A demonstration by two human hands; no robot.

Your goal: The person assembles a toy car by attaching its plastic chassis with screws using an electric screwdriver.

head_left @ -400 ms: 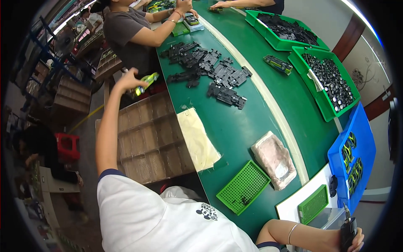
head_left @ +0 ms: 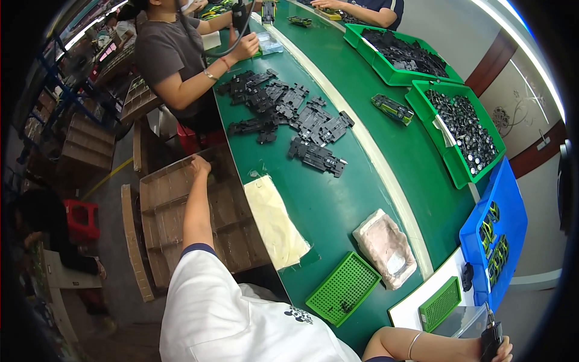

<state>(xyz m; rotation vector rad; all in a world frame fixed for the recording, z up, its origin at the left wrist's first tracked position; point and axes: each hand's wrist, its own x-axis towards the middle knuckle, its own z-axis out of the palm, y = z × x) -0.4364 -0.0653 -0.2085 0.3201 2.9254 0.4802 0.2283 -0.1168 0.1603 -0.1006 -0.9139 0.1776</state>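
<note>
My left hand (head_left: 199, 165) reaches to the far end of a brown compartmented tray (head_left: 175, 192) beside the table. Its fingers point down into a compartment and are mostly hidden, so what they hold, if anything, does not show. At the lower right my right hand (head_left: 504, 350) is closed around a black electric screwdriver (head_left: 491, 339), its bit pointing up. Near that hand lie a white board (head_left: 403, 309) and a green perforated tray (head_left: 441, 304). Another green perforated tray (head_left: 338, 283) holds a few small black parts.
Black toy-car chassis (head_left: 316, 155) lie piled on the green table (head_left: 338, 205). Beyond are a toy car (head_left: 392, 109), green bins (head_left: 456, 176) of black parts and wheels, and a blue bin (head_left: 512, 229) of car bodies. A yellow cloth (head_left: 274, 220) lies at the edge. A co-worker (head_left: 166, 54) sits ahead.
My left hand has gone from holding a green toy car above the tray's far end down into the tray; the car no longer shows. My right hand keeps the screwdriver.
</note>
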